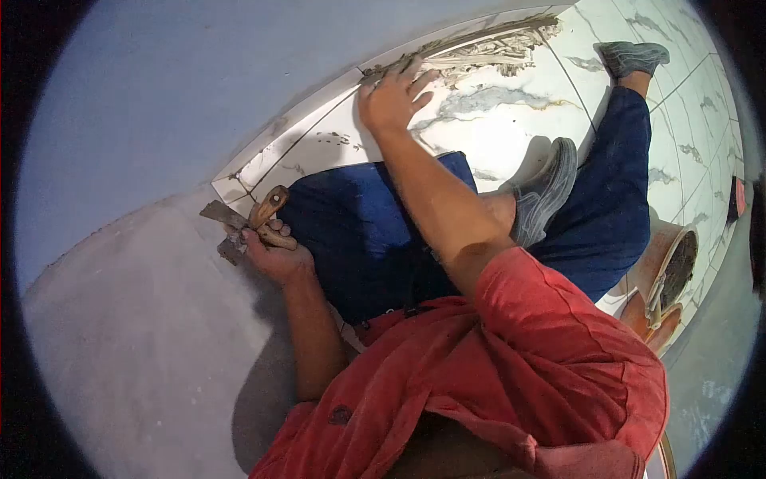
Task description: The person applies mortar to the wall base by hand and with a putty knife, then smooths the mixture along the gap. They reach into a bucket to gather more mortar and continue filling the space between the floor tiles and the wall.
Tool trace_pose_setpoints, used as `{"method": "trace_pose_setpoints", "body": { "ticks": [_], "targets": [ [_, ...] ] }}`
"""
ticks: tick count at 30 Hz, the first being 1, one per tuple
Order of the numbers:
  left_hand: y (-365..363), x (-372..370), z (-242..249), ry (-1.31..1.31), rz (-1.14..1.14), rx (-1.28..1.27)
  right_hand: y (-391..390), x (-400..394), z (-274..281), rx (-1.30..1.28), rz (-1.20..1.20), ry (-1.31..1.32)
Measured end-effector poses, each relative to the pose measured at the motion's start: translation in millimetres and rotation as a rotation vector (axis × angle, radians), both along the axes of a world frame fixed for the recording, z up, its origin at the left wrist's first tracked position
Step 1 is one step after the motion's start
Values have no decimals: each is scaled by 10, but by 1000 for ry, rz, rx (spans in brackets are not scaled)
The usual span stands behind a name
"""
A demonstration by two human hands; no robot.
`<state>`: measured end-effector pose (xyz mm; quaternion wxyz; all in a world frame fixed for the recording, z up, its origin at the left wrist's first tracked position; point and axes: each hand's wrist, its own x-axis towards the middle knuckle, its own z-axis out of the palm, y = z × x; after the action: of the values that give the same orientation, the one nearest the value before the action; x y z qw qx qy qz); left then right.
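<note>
The left hand point(275, 254) is clenched around the wooden handle of a trowel point(239, 219), its blade lying at the corner of the last skirting tile point(279, 156) where floor meets wall. The right hand point(393, 97), fingers spread, presses flat on the marble floor tile point(495, 120) beside mortar point(487, 52) along the wall edge.

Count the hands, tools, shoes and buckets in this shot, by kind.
Hands: 2, left hand gripping the trowel, right hand flat on white tile
Trowel: 1
Grey shoes: 2
Orange bucket: 1
Total: 6
</note>
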<state>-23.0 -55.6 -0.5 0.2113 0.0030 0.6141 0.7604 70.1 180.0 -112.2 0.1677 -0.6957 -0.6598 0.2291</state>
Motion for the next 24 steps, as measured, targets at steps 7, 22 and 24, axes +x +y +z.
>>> {"method": "trace_pose_setpoints", "body": {
  "ticks": [7,22,24],
  "targets": [
    [-124,-65,-55,-18,-64,-1,36,378,61,100,20,45],
    [80,32,43,25,46,-19,-290,-109,-16,-54,252,75],
    [30,22,50,25,18,-68,-285,-37,40,-96,339,81]
  ]
}}
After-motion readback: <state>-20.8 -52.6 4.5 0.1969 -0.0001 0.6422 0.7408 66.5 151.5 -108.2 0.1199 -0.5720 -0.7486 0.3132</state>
